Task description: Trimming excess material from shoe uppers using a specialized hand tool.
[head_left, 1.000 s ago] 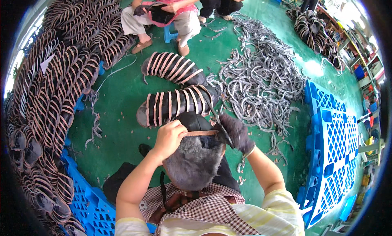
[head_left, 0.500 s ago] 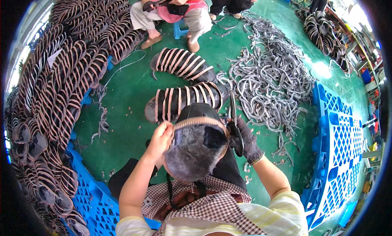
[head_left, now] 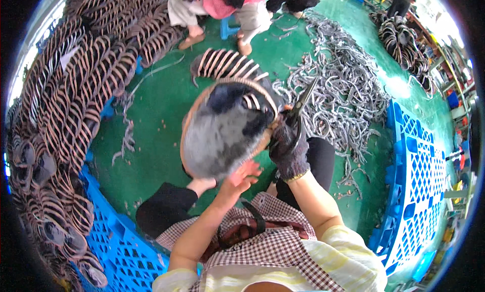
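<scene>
In front of me a black piece with a grey furry lining and a tan rim (head_left: pixel 214 143), possibly a shoe upper, is tilted with its hollow side up. My right hand (head_left: pixel 290 153), in a dark knit glove, grips black scissors (head_left: pixel 304 102) and touches the right edge of this piece. The scissor blades point up and away. At the piece's lower edge is my bare left hand (head_left: pixel 241 180), blurred, with its fingers apart. Beyond lies a curved row of nested black pieces with pale rims (head_left: pixel 230 64), partly hidden by the piece.
Grey furry strips (head_left: pixel 338 85) are heaped on the green floor at right. Large stacks of nested pieces (head_left: pixel 86 90) fill the left, beside a blue pallet (head_left: pixel 121 246). Another blue pallet (head_left: pixel 422 186) stands at right. Ahead, a person (head_left: pixel 222 9) sits on a blue stool (head_left: pixel 230 28).
The furry-lined piece has moved away from me and turned, now covering the nearer nested row. My left hand has left its rim and dropped lower. My right hand has shifted inward and up with the scissors.
</scene>
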Motion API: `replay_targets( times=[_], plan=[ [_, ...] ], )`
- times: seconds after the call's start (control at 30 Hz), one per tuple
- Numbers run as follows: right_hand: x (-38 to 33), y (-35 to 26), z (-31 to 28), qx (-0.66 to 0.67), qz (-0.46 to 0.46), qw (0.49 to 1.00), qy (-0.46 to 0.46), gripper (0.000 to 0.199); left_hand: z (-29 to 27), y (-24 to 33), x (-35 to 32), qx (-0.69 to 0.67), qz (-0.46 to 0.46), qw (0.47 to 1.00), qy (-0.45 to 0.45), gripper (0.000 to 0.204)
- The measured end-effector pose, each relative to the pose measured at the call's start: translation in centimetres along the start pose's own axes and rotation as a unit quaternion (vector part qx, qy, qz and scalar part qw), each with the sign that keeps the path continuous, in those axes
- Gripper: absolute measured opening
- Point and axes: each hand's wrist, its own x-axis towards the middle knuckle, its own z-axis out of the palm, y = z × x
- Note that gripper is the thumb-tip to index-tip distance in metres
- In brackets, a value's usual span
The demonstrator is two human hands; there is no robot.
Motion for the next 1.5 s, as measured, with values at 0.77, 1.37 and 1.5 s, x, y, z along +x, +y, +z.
replay_targets(
  times=[0.77, 1.37, 1.5],
  plan=[
    [-3.7, -4.6, 1.6, -0.601, -0.198, 0.723, -0.279, 0.050, 1.0, 7.6, -0.7, 0.057, 0.354, 0.873, 0.330, 0.009],
    [-0.6, -5.6, 1.6, -0.515, -0.278, 0.684, -0.436, 0.053, -2.2, 9.3, -4.0, -0.033, 0.220, 0.935, 0.277, 0.020],
    [-1.1, -6.3, 3.2, -0.536, -0.268, 0.645, -0.475, 0.056, -0.8, 9.4, -4.0, -0.028, 0.176, 0.950, 0.257, 0.021]
  ],
)
